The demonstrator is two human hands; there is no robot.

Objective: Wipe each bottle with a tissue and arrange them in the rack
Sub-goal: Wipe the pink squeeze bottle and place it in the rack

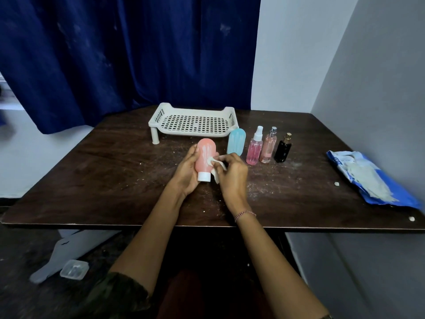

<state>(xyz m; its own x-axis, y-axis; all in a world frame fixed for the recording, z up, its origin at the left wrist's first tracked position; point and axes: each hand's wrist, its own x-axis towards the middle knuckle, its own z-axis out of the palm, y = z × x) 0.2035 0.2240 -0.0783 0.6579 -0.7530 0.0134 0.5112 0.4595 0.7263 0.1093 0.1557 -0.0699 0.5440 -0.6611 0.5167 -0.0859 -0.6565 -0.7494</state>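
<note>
Left hand (pixel 187 171) wrapped around a pink squeeze bottle (pixel 205 158), fingers clamped on its body, white cap pointing down toward the near edge of the bench (pixel 115 180). Bottle lifted and tilted slightly, streaked with pale drips. Right hand (pixel 231 174) just beside it, fingers pinched together on a small crumpled white tissue (pixel 216 168), pressed against the bottle's right side near its middle. Thin red-and-white thread bracelet (pixel 245 214) around the right wrist.

Behind the hands, a white perforated rack (pixel 194 122) on short legs at the far side of the bench, holding nothing. Just in front of its right corner, a light blue squeeze bottle (pixel 236 141) standing cap down, also streaked. To the right of that, in a row and close together: a pink spray bottle (pixel 254 147) with a white nozzle, a peach perfume bottle (pixel 268 147) with a silver top, and a black bottle (pixel 283 149) with a gold top, all upright.

Well apart at the right edge, a blue tissue pack (pixel 372 180) lying flat, torn open with white sheets showing. Small white crumbs and dust scattered across the dark wood. Dark blue curtain (pixel 128 54) hanging behind the bench.
</note>
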